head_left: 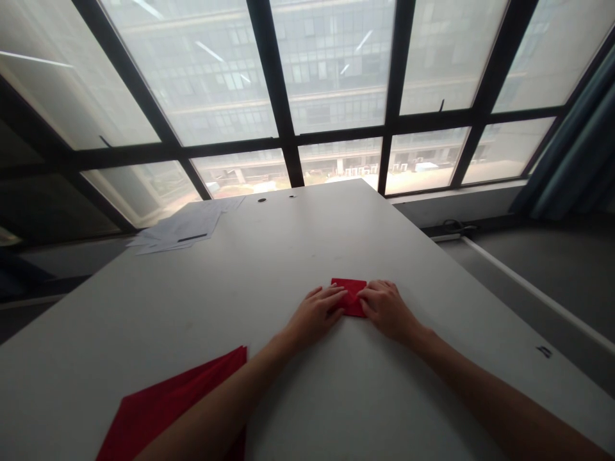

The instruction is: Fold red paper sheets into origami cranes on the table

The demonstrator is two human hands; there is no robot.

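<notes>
A small folded piece of red paper (353,302) lies on the white table between my hands. My left hand (317,312) rests over its left side, fingers stretched out and lying on the paper, thumb near its lower edge. At the right edge, my right hand (387,307) has its fingers curled and pressed together on the paper. Part of the paper is hidden beneath the fingers of both hands. Larger red sheets (168,397) lie at the lower left, partly covered by my left forearm.
The white table (307,237) runs up to the windows. Loose white papers (182,224) with a dark pen-like stick (192,237) lie at its far left. A small dark object (544,351) sits near the right edge. A blue curtain (562,160) hangs at the right.
</notes>
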